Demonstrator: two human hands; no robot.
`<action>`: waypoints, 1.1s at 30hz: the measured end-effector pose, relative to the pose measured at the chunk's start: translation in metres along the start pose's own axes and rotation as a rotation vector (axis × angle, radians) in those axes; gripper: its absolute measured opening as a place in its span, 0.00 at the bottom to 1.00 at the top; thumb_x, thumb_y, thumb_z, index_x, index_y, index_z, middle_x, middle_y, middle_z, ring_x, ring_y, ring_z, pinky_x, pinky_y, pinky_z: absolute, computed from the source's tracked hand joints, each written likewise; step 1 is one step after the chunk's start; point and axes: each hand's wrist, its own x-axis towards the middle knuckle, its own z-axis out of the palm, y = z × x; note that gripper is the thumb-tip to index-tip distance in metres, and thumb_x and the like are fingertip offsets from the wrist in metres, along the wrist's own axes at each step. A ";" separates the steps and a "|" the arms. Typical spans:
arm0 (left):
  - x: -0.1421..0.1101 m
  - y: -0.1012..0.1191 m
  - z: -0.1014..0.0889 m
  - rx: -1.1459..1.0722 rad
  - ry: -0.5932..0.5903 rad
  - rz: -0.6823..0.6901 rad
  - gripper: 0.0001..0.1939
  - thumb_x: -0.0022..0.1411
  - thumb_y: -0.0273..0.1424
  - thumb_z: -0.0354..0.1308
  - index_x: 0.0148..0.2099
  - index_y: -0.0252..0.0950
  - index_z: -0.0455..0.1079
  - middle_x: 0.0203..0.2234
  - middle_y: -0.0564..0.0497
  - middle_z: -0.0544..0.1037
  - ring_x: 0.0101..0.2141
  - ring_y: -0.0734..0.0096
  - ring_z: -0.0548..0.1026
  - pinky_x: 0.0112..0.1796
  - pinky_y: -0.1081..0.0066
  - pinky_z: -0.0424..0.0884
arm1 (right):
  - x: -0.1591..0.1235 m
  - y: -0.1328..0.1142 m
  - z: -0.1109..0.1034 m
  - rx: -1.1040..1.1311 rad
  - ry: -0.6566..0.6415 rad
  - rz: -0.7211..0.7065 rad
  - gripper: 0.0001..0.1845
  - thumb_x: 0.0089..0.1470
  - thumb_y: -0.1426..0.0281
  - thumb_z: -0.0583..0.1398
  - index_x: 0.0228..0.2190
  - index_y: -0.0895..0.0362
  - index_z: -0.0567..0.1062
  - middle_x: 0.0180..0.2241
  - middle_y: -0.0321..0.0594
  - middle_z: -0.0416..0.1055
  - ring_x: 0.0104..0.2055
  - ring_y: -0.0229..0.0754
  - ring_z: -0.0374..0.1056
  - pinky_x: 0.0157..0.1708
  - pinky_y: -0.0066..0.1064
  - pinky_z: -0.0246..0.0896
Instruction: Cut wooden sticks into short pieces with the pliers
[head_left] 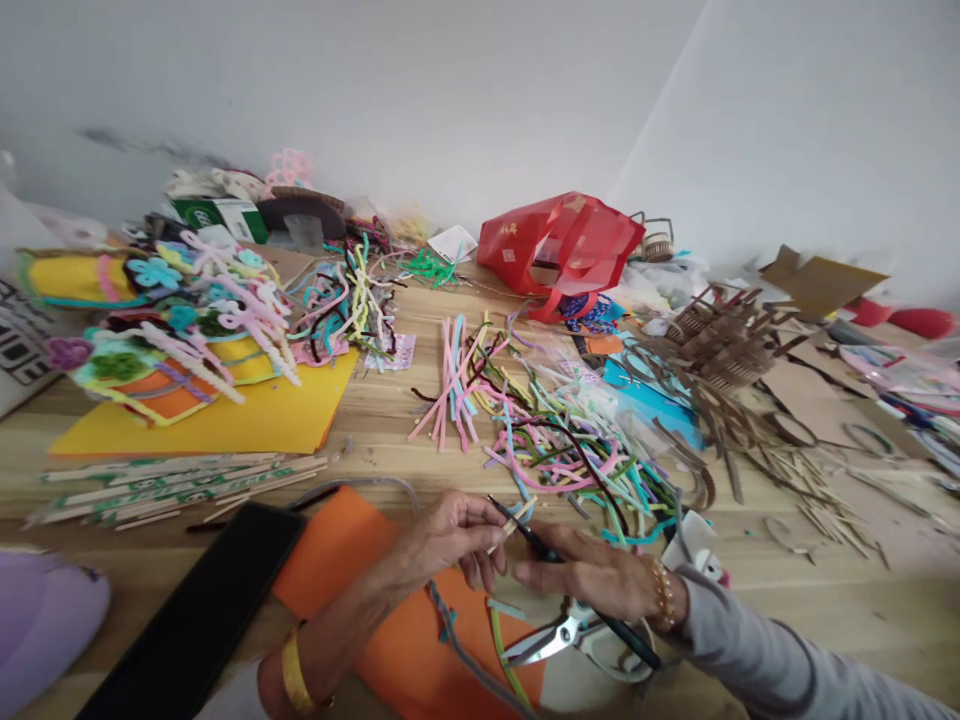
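Observation:
My left hand point(454, 540) pinches a short pale wooden stick point(519, 517) between thumb and fingers. Close beside it, my right hand point(592, 572) is closed around a long, slim dark tool point(626, 640), whose pointed end reaches the stick near my left fingertips. The tool's exact kind is hard to make out, partly hidden by the palm. Beneath the hands lies an orange sheet point(337, 555), with a grey pipe cleaner point(476, 655) and a yellow-green pipe cleaner point(497, 640) across it. Silver-bladed scissors point(551, 640) rest under my right hand.
A heap of coloured pipe cleaners point(570, 450) spreads beyond my hands. At left are wrapped chopsticks point(187, 485), a black flat object point(202, 610) and pipe-cleaner crafts on a yellow sheet point(97, 435). A red bag point(559, 245) and brown woven basketwork point(724, 335) stand farther back.

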 end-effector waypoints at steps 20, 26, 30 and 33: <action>0.001 -0.011 0.012 -0.020 0.110 -0.010 0.22 0.54 0.50 0.57 0.25 0.35 0.62 0.16 0.57 0.66 0.15 0.79 0.62 0.17 0.77 0.59 | 0.002 -0.001 0.007 0.173 0.030 -0.032 0.19 0.56 0.59 0.58 0.46 0.55 0.75 0.44 0.38 0.74 0.48 0.50 0.66 0.49 0.36 0.58; 0.001 -0.008 0.009 0.010 0.043 -0.044 0.20 0.54 0.47 0.57 0.26 0.34 0.64 0.16 0.57 0.66 0.14 0.81 0.62 0.16 0.78 0.61 | 0.004 0.006 0.006 0.151 0.008 0.015 0.18 0.55 0.58 0.59 0.43 0.56 0.75 0.34 0.36 0.69 0.36 0.42 0.63 0.38 0.31 0.59; 0.000 -0.006 0.009 0.058 0.068 -0.022 0.21 0.54 0.47 0.57 0.23 0.35 0.62 0.14 0.58 0.63 0.13 0.82 0.59 0.16 0.78 0.57 | 0.004 0.005 0.007 0.119 0.000 0.082 0.20 0.55 0.56 0.58 0.44 0.56 0.74 0.34 0.36 0.67 0.34 0.40 0.60 0.33 0.29 0.56; 0.000 -0.006 0.009 0.073 0.047 -0.015 0.21 0.54 0.47 0.57 0.22 0.35 0.61 0.13 0.59 0.62 0.13 0.82 0.58 0.15 0.78 0.54 | 0.005 0.005 0.006 0.093 -0.002 0.075 0.20 0.55 0.55 0.58 0.42 0.57 0.74 0.33 0.36 0.66 0.35 0.41 0.60 0.34 0.30 0.57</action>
